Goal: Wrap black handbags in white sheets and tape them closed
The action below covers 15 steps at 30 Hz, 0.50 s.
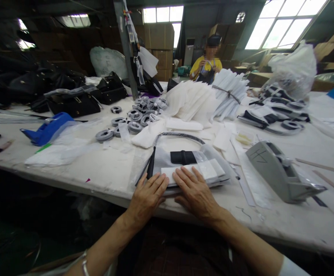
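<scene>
From the head camera, the wrapped bag [161, 155] is sitting near the table's front edge, so let's be making it our clock's centre. The left hand [149, 190] is resting at eight o'clock, the right hand [195, 191] at five, and both are lying across the white strip [214, 168] on the bag's front! Fingers are stretching out flat, unclenched, grasping nothing (the thumbs are sitting low by the near edge; whether they're pressing it, I cannot tell). The handle [181, 134] is arching at twelve. A grey tape dispenser [279, 172] is standing at three, a blue one is lying towards ten, and grey coils [135, 126] are clustering around eleven. Beyond, towards one, a co-worker in yellow is sitting.
</scene>
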Each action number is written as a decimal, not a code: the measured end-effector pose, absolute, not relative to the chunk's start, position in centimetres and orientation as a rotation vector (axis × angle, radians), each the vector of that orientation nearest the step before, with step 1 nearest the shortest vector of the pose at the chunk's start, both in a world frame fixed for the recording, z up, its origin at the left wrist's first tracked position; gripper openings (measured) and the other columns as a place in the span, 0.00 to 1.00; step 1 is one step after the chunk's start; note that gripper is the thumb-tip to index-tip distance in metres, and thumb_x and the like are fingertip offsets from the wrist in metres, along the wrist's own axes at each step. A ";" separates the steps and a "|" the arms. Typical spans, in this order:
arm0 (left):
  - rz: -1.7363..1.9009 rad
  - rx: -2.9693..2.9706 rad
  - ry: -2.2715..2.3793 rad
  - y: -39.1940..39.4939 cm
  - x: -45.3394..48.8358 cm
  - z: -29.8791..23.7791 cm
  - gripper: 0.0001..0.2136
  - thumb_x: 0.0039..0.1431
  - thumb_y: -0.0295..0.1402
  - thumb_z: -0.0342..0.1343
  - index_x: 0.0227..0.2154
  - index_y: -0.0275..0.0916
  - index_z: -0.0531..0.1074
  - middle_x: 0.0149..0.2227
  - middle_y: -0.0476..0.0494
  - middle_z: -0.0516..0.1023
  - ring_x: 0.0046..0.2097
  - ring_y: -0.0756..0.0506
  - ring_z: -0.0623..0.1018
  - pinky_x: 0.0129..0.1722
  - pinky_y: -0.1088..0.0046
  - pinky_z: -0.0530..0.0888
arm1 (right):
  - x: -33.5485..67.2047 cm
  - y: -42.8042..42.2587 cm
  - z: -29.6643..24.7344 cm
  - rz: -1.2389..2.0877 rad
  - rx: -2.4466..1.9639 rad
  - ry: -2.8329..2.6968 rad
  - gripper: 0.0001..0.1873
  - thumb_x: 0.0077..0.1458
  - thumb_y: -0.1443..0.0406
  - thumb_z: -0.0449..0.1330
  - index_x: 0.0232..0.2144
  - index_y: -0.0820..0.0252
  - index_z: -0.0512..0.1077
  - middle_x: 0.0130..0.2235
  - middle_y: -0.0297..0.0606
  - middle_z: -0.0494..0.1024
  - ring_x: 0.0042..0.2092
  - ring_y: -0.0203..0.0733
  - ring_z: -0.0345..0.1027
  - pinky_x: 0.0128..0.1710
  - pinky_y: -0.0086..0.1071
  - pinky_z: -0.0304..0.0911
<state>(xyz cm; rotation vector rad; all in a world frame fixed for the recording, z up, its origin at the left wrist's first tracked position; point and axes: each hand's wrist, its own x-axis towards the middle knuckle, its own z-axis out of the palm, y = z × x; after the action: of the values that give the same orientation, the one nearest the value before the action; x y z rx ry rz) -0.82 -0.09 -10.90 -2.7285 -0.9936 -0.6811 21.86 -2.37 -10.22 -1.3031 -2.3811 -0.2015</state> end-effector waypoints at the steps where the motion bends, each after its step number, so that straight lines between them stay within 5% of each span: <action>1: -0.694 -2.744 -0.994 0.2 -0.9 -10.8 0.24 0.60 0.27 0.57 0.59 0.40 0.63 0.57 0.39 0.74 0.59 0.40 0.71 0.60 0.51 0.64 | 21.8 -2.3 -10.3 -0.206 -1.308 -2.375 0.37 0.53 0.62 0.67 0.62 0.63 0.61 0.61 0.51 0.67 0.64 0.57 0.56 0.63 0.58 0.49; 6: -0.779 -2.832 -1.116 1.5 -0.5 -10.2 0.23 0.55 0.25 0.61 0.54 0.43 0.67 0.52 0.43 0.76 0.52 0.41 0.74 0.55 0.56 0.69 | 21.6 -2.0 -10.4 -0.206 -1.318 -2.339 0.30 0.55 0.64 0.64 0.59 0.61 0.64 0.59 0.48 0.70 0.62 0.56 0.60 0.62 0.58 0.51; 11: -0.905 -2.706 -1.229 1.9 0.6 -10.4 0.15 0.57 0.20 0.51 0.44 0.43 0.72 0.41 0.46 0.78 0.43 0.43 0.75 0.44 0.62 0.73 | 21.6 -2.0 -10.4 -0.209 -1.336 -2.306 0.25 0.59 0.69 0.59 0.59 0.62 0.64 0.60 0.47 0.70 0.62 0.55 0.60 0.62 0.57 0.50; 15: -1.009 -2.600 -1.072 1.7 0.8 -11.4 0.12 0.63 0.24 0.49 0.45 0.42 0.72 0.43 0.45 0.78 0.44 0.44 0.75 0.47 0.62 0.71 | 21.7 -2.1 -10.8 -0.254 -1.302 -2.293 0.22 0.63 0.72 0.51 0.58 0.61 0.65 0.59 0.45 0.71 0.62 0.52 0.60 0.63 0.54 0.49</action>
<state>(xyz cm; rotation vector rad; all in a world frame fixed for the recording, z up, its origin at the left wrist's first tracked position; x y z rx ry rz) 0.79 1.69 -11.41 -2.5999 -1.0722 -1.0087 21.69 -2.08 -10.83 -1.3018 -2.2931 -0.2544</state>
